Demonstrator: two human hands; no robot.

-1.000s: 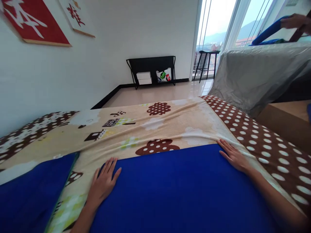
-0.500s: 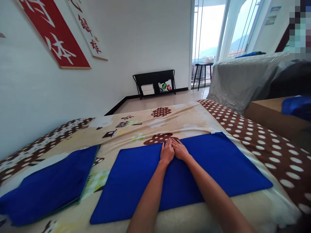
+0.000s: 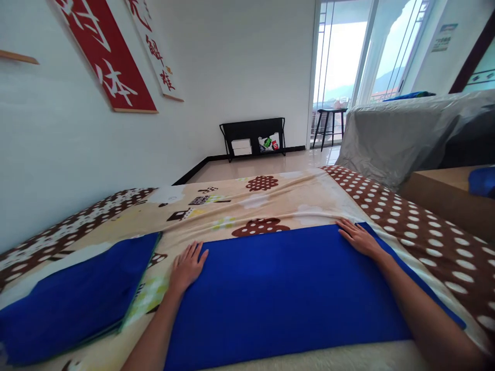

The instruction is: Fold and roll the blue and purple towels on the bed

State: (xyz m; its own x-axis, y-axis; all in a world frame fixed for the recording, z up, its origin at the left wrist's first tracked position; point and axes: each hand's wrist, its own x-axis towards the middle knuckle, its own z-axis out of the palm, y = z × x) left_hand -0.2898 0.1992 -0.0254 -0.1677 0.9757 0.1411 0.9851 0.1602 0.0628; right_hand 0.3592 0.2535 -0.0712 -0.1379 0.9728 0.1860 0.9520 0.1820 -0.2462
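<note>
A blue cloth (image 3: 286, 293) lies flat and smooth in front of me on a patterned blanket (image 3: 301, 190). My left hand (image 3: 188, 265) rests open at its far left corner, fingers stretched out and partly over the blanket. At the far right corner, my right hand (image 3: 358, 237) lies open with its palm down on the cloth. Neither hand grips anything. Off to the left is a second blue cloth (image 3: 81, 296), with a greenish edge along its right side and apart from my left hand.
Brown polka-dot borders (image 3: 429, 239) run along both sides of the blanket. On the right stand a cardboard box (image 3: 441, 198) and a plastic-covered piece of furniture (image 3: 390, 139). A black rack (image 3: 253, 135) is by the far wall, a black stool (image 3: 330, 121) near the glass door.
My hands have parted from the middle of the blue cloth's far edge, the left sliding to the left corner and the right to the right corner. The camera view has shifted slightly.
</note>
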